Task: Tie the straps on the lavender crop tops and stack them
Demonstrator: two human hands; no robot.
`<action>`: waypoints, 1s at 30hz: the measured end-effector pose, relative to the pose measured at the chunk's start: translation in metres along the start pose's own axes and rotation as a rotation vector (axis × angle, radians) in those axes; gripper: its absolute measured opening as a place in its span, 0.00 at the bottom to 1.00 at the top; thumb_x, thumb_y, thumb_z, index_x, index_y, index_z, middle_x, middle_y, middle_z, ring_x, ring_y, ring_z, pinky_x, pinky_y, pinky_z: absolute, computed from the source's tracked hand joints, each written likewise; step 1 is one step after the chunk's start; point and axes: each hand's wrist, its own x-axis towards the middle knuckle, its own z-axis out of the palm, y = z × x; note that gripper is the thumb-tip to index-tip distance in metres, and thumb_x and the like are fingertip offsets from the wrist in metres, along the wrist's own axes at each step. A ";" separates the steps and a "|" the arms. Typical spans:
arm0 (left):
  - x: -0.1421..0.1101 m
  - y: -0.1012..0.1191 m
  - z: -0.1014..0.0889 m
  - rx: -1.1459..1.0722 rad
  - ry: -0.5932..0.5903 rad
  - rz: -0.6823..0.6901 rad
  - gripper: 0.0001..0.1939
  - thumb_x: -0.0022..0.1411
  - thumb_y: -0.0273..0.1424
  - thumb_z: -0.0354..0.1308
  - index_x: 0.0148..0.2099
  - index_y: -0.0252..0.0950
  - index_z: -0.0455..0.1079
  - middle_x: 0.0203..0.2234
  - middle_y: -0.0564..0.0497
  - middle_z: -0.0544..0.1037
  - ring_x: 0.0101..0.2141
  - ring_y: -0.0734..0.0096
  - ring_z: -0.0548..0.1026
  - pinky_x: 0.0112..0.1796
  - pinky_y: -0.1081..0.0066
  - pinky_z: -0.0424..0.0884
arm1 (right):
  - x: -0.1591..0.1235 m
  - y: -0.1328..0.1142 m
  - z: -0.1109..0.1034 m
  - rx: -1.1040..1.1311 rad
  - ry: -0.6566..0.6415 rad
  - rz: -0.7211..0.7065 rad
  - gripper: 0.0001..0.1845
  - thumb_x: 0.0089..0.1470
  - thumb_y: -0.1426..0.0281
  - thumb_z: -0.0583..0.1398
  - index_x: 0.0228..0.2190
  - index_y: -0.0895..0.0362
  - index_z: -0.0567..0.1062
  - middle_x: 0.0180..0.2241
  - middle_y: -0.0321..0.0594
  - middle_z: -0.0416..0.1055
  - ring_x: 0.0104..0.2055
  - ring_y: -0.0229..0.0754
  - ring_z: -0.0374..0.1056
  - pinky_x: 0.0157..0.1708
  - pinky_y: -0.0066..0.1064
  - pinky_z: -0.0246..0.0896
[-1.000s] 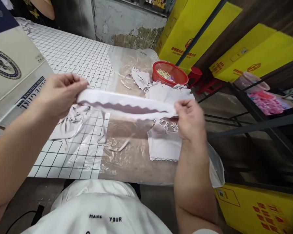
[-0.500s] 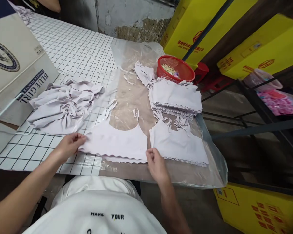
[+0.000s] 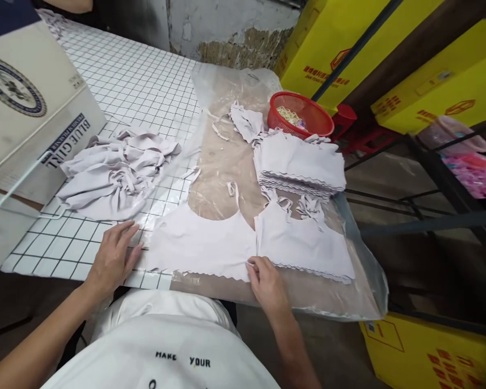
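Now left hand (image 3: 112,260) off camisole (image 3: 204,243).

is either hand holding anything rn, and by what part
The right hand pinches the flat pale lilac, scallop-hemmed fabric strap top at its lower right corner; the left hand is open, holding nothing.

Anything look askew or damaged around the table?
Yes: the grey wall behind the white gridded table is flaking low down. A crumpled pale lilac fabric piece beside the red plastic basket looks askew against the neat garment stack nearby.
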 end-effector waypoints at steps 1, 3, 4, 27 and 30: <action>0.000 0.000 0.000 -0.005 0.022 0.005 0.23 0.69 0.31 0.49 0.64 0.37 0.58 0.55 0.37 0.69 0.57 0.48 0.67 0.54 0.49 0.68 | 0.002 0.000 0.002 -0.028 0.040 -0.025 0.14 0.65 0.65 0.51 0.39 0.54 0.75 0.34 0.45 0.73 0.35 0.47 0.70 0.36 0.38 0.65; 0.002 0.002 0.003 -0.015 -0.009 0.047 0.24 0.70 0.31 0.48 0.66 0.38 0.57 0.58 0.38 0.69 0.61 0.49 0.64 0.56 0.49 0.66 | 0.010 -0.006 0.006 -0.069 0.095 -0.096 0.16 0.66 0.64 0.50 0.46 0.55 0.74 0.40 0.49 0.75 0.44 0.50 0.70 0.44 0.42 0.65; 0.005 0.004 0.006 -0.016 -0.055 0.076 0.24 0.70 0.32 0.48 0.66 0.39 0.58 0.59 0.39 0.68 0.62 0.48 0.62 0.57 0.48 0.65 | 0.015 -0.010 0.009 -0.090 0.102 -0.130 0.18 0.66 0.63 0.50 0.50 0.55 0.73 0.45 0.51 0.74 0.49 0.52 0.69 0.48 0.44 0.64; 0.075 0.062 0.031 -0.252 -0.166 0.337 0.16 0.69 0.32 0.49 0.57 0.39 0.67 0.56 0.42 0.73 0.60 0.51 0.66 0.56 0.50 0.69 | 0.135 -0.011 -0.026 0.053 0.112 0.109 0.09 0.59 0.63 0.58 0.38 0.54 0.76 0.43 0.48 0.72 0.48 0.48 0.69 0.48 0.39 0.65; 0.119 0.110 0.075 -0.314 -0.271 0.509 0.18 0.70 0.31 0.45 0.57 0.32 0.68 0.57 0.36 0.71 0.59 0.51 0.68 0.57 0.50 0.68 | 0.183 -0.016 -0.013 0.046 -0.051 0.271 0.06 0.52 0.67 0.64 0.30 0.56 0.73 0.40 0.49 0.73 0.46 0.49 0.68 0.46 0.38 0.62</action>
